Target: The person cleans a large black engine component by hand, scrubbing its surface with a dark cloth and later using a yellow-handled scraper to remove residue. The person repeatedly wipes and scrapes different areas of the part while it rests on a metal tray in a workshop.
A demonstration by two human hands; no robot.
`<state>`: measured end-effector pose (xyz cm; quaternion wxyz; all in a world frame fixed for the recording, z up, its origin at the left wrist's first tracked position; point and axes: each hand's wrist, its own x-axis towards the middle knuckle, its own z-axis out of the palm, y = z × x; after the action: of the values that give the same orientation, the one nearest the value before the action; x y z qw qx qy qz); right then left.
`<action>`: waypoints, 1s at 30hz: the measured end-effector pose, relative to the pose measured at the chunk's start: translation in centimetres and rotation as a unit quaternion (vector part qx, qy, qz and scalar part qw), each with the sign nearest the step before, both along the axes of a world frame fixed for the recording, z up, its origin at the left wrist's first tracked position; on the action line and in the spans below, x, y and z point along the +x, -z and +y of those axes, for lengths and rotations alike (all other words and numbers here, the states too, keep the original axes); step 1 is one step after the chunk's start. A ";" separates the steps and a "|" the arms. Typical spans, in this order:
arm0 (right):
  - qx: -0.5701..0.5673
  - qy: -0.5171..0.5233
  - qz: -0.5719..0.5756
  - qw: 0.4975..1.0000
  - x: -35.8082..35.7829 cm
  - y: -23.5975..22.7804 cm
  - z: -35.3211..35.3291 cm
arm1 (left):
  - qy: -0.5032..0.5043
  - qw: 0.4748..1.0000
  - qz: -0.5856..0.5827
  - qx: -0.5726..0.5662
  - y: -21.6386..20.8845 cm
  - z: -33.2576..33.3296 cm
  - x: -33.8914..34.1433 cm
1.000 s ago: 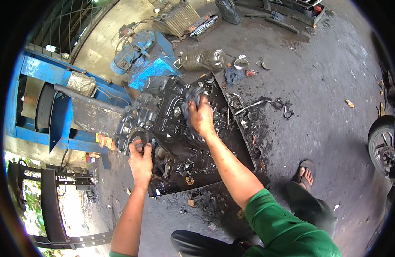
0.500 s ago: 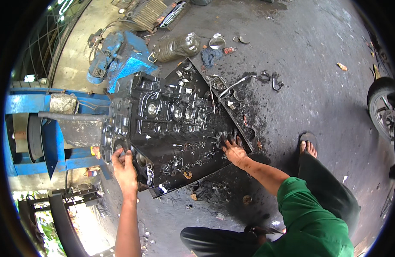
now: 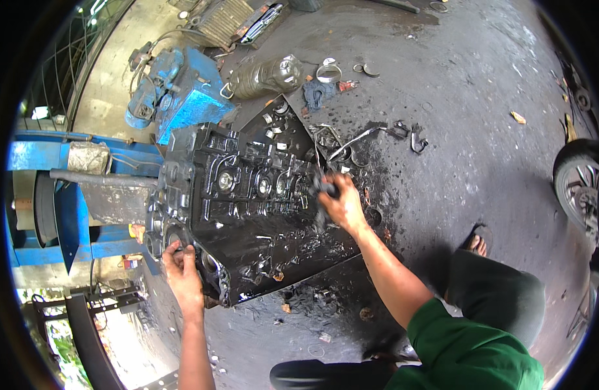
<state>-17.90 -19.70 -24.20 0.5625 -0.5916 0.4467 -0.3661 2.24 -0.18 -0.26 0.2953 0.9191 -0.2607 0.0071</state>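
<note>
Your right hand (image 3: 343, 207) is closed around a dark rag (image 3: 326, 187), its fingers bunched over it and slightly blurred, near the centre of the frame at the right end of the engine block (image 3: 241, 195). Your left hand (image 3: 184, 273), at lower left of centre, has its fingers partly curled and its thumb a little apart, at the round opening in the block's near left end; you cannot tell from here whether it grips the rim or only rests there. The block, black and wet-looking, fills the middle left of the frame, over a dark tray (image 3: 298, 133) whose corner shows above it with small metal pieces. Toward the top of the frame lie a large plastic bottle (image 3: 268, 76) and a blue cloth (image 3: 317, 94); a blue machine (image 3: 189, 91) stands at upper left.
</note>
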 end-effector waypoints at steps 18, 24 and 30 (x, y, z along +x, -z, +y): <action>-0.325 -0.215 -0.058 0.919 11.6 -6.0 -8.7 | -0.035 0.999 -0.017 0.008 -0.6 0.2 -1.0; -0.352 -0.307 0.029 0.884 10.5 -8.4 -12.0 | -0.038 0.999 -0.001 0.012 -0.6 0.7 -0.4; -0.249 -0.345 0.095 0.900 10.2 -9.6 -13.3 | -0.039 0.999 -0.015 0.010 -0.7 0.7 -0.6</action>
<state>-7.74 -33.00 -14.63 0.4429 -0.8612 0.1602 -0.1908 1.63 0.47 0.40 0.2815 0.9314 -0.2288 0.0301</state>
